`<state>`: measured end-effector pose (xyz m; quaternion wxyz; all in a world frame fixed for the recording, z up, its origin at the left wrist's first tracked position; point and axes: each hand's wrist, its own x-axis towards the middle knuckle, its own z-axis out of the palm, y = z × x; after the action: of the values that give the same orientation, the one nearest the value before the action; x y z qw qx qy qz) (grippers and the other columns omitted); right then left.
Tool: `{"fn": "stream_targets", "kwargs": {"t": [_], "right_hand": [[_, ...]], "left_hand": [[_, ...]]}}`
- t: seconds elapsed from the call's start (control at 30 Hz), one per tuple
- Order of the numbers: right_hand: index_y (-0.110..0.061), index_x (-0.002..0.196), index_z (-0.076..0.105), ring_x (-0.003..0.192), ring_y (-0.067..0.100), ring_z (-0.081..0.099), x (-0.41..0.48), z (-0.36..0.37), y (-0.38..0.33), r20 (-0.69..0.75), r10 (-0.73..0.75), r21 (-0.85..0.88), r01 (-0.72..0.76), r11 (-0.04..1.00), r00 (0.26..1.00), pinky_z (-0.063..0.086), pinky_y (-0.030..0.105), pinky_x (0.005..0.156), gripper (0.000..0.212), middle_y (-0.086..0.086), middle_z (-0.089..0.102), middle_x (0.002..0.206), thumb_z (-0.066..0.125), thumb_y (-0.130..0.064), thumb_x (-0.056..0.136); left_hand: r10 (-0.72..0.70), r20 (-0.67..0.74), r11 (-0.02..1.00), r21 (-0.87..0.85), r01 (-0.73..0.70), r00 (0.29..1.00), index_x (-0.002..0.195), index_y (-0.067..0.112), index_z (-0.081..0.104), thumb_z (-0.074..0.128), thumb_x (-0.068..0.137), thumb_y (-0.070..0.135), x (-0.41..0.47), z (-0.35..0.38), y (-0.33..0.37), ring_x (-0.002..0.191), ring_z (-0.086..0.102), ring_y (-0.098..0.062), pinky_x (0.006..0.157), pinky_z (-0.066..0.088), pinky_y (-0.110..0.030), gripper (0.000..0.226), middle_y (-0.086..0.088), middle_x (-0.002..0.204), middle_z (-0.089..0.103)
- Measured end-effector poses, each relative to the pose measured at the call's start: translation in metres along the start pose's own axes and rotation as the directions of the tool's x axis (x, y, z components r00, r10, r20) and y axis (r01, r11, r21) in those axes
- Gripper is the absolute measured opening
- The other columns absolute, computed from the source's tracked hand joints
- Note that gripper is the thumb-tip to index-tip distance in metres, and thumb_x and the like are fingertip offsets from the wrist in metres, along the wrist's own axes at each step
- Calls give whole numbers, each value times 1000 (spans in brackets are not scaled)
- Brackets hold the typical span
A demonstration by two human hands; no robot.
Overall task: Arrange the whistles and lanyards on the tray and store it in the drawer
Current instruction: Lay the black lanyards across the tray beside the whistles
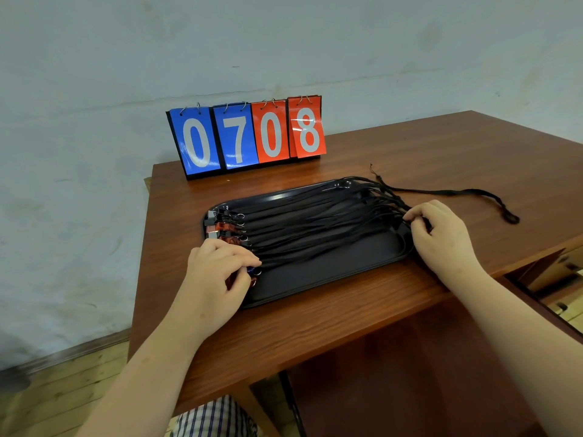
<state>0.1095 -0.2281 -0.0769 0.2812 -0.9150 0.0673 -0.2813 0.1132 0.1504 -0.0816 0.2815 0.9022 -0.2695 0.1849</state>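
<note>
Tray (331,272) holding row of whistles (220,227), black lanyards (315,222) laid lengthwise

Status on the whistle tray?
Done: a row of red and black plastic whistles lines the left end of the black rectangular tray, their flat black lanyards laid across it. In hand: left hand grips another whistle at the row's near end; right hand pinches the lanyard ends at the tray's right edge. Left: one black braided cord lies off-tray on the brown wooden table; tray not yet stored.
</note>
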Motion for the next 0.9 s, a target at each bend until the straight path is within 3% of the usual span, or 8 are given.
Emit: {"fn": "stream_targets", "kwargs": {"t": [0.33, 0.53, 0.67, 0.9], "right_hand": [[-15, 89, 66, 85, 12, 52, 0, 1, 1, -34, 0, -24, -1, 1000, 999, 34, 14, 64, 22, -6, 55, 97, 47, -4, 91], [-13, 88, 66, 86, 14, 52, 1, 1, 2, -56, 4, -29, -6, 1000, 998, 36, 26, 71, 22, -5, 55, 98, 46, -4, 91], [-13, 88, 66, 87, 13, 52, 0, 1, 2, -66, 16, -23, -17, 1000, 998, 37, 26, 72, 22, -5, 55, 98, 45, -4, 91], [-15, 84, 65, 89, 13, 50, 1, 1, 2, -35, 43, -25, -44, 999, 998, 35, 26, 74, 25, -4, 54, 95, 44, -4, 92]], "left_hand": [[-3, -42, 1000, 5, 3, 999, 106, 31, 72, 51, 88, 20, 0, -4, 4, 109, 47, -3, 97, 23, -16, 30, 24, 104, 65], [-8, -120, 1000, 0, 8, 993, 104, 27, 70, 49, 90, 20, -1, -6, 2, 110, 48, -7, 93, 27, -17, 26, 18, 104, 64], [-25, -190, 999, 17, 29, 981, 101, 23, 71, 51, 90, 16, -1, -7, 3, 107, 49, -8, 87, 32, -26, 24, 19, 101, 61], [-121, -202, 993, -35, 116, 972, 93, 24, 65, 48, 88, 20, -2, -6, 4, 102, 45, -5, 87, 29, -30, 18, 12, 93, 62]]}}
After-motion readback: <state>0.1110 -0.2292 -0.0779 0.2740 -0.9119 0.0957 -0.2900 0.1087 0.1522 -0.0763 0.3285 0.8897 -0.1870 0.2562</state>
